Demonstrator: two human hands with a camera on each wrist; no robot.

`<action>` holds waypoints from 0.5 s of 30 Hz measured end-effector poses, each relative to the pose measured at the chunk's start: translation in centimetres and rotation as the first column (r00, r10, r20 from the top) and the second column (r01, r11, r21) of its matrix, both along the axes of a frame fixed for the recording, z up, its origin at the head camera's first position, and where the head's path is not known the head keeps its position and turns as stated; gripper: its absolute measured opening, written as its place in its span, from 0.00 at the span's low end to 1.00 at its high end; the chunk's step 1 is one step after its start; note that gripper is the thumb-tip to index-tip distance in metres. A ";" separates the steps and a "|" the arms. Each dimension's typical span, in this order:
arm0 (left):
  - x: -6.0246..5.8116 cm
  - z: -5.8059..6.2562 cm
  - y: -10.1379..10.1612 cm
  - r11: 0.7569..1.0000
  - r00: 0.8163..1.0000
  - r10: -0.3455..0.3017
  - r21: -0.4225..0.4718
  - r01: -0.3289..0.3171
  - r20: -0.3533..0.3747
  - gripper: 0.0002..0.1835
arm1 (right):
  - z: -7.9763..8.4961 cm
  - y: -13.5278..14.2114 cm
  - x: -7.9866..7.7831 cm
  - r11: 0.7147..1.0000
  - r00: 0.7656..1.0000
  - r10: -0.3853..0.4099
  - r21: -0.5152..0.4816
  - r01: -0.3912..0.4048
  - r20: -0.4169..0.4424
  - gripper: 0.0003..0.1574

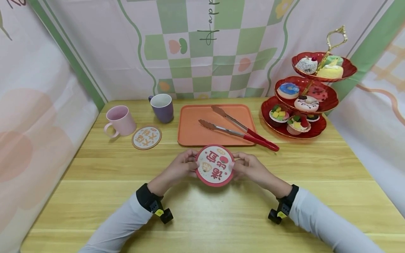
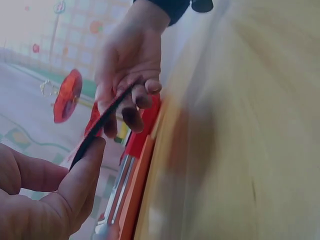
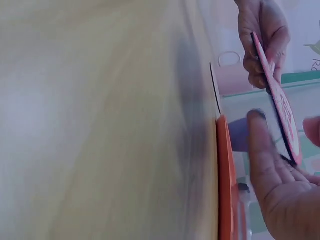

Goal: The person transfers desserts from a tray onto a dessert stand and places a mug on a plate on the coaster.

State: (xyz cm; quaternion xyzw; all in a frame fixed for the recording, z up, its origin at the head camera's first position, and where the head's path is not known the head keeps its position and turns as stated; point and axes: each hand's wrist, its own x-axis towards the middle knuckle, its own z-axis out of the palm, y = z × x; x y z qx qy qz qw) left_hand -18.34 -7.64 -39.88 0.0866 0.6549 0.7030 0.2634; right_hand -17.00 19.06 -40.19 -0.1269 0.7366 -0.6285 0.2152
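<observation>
A round coaster [image 1: 216, 166] with a red rim and red lettering on white is held up over the table, its printed face tilted toward the head camera. On its left edge the left hand [image 1: 181, 165] pinches it, thumb on the face and fingers behind. The right hand [image 1: 253, 170] holds the opposite edge, with its thumb at the rim. Seen edge-on in the left wrist view, the coaster [image 2: 102, 120] shows a dark underside. Fingers behind it are partly hidden in the head view.
Beyond the hands lies an orange tray [image 1: 193, 135] with red-handled tongs [image 1: 250, 135]. To the left are a pink mug [image 1: 121, 121], a purple mug [image 1: 162, 110] and another coaster [image 1: 147, 137]. A three-tier red stand [image 1: 275, 123] with cakes stands back right.
</observation>
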 end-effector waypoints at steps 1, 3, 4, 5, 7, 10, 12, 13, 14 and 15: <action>0.1 0.0 0.1 1.000 1.000 0.000 0.002 0.000 0.009 0.13 | 0.0 0.0 0.0 1.000 1.000 -0.006 -0.014 0.006 0.022 0.28; 0.3 0.0 0.3 1.000 1.000 -0.007 0.005 0.007 0.012 0.13 | 0.0 -0.1 0.1 0.999 0.999 -0.023 -0.034 0.025 0.048 0.26; 0.3 0.0 0.4 1.000 1.000 -0.012 0.008 0.012 0.012 0.13 | 0.0 -0.1 0.1 0.999 0.998 -0.036 -0.040 0.038 0.053 0.25; 0.4 0.0 0.4 1.000 1.000 -0.018 0.008 0.018 0.011 0.13 | -0.1 -0.1 0.1 0.998 0.997 -0.048 -0.046 0.050 0.057 0.24; 0.4 -0.1 0.5 1.000 1.000 -0.025 0.009 0.025 0.008 0.13 | -0.2 -0.1 0.1 0.996 0.996 -0.070 -0.051 0.073 0.058 0.22; 0.4 -0.1 0.6 1.000 1.000 -0.028 0.006 0.028 0.004 0.13 | -0.2 -0.1 0.1 0.994 0.994 -0.087 -0.057 0.090 0.058 0.20; 0.4 -0.2 0.6 1.000 1.000 -0.028 0.004 0.028 0.002 0.13 | -0.2 -0.1 0.1 0.994 0.994 -0.090 -0.055 0.093 0.057 0.20; 0.4 -0.2 0.6 1.000 1.000 -0.029 0.002 0.029 -0.001 0.13 | -0.2 -0.1 0.1 0.994 0.994 -0.092 -0.054 0.095 0.060 0.20; 0.4 -0.2 0.6 1.000 1.000 -0.031 0.002 0.031 -0.002 0.13 | -0.2 -0.1 0.1 0.994 0.994 -0.094 -0.054 0.097 0.061 0.19; 0.4 -0.2 0.5 0.999 0.999 -0.032 0.003 0.032 -0.003 0.13 | -0.2 -0.1 0.1 0.994 0.993 -0.096 -0.055 0.099 0.063 0.19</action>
